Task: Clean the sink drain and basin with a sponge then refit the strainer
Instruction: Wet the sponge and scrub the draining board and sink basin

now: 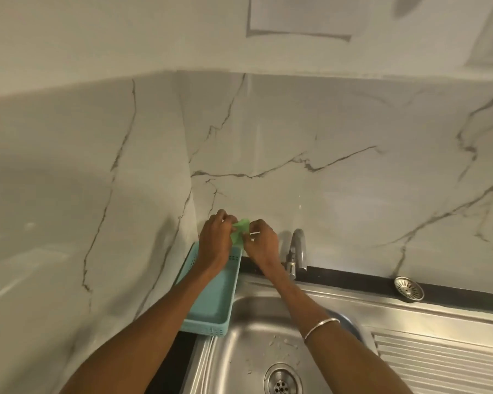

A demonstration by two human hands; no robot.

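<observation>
Both my hands are raised over the far end of a teal plastic tray [211,302] at the sink's left. My left hand [215,240] and my right hand [261,241] both pinch a green thing [239,233] between them; it looks like a sponge or its wrapper, and I cannot tell which. The steel sink basin [251,336] lies below, with foam flecks on its floor. Its drain [282,381] is open, with no strainer in it. The metal strainer [408,288] sits upside up on the black ledge at the back right.
A chrome tap [296,251] stands just right of my right hand. A ribbed steel draining board [439,362] lies to the right of the basin. Marble-patterned wall tiles close in the back and the left side.
</observation>
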